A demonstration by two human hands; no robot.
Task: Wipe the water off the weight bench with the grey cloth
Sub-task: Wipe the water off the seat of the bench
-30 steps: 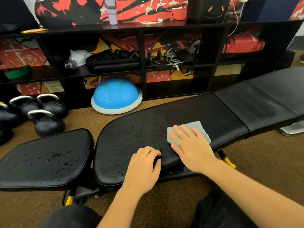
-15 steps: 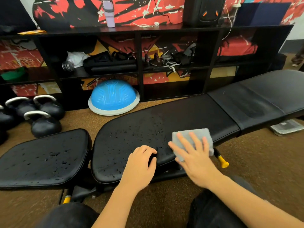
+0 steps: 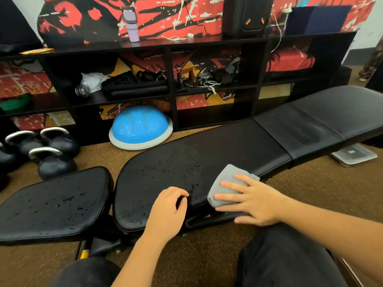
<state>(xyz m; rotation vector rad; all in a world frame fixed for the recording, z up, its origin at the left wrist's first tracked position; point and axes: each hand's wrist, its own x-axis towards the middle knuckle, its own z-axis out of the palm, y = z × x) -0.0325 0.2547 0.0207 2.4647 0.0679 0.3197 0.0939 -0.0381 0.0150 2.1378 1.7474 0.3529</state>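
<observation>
Kettlebells [image 3: 51,160] sit on the brown floor at far left, with a blue balance dome [image 3: 141,127] further right against the shelf. In front lies the weight bench [image 3: 238,146], black and padded, its long axis running left to right across the view. Its separate seat pad [image 3: 51,204] on the left and the left half of the long back pad carry water droplets [image 3: 170,168]; the right half looks dry. The left hand [image 3: 165,212] curls its fingers over the back pad's near edge, gripping it. Just to its right, the right hand [image 3: 252,201] lies flat with fingers spread, pressing the grey cloth [image 3: 226,183] onto the same edge, where the cloth folds over the rim. The wet patch lies leftward of the cloth, so the next stroke probably sweeps left along the bench, led by the right hand.
</observation>
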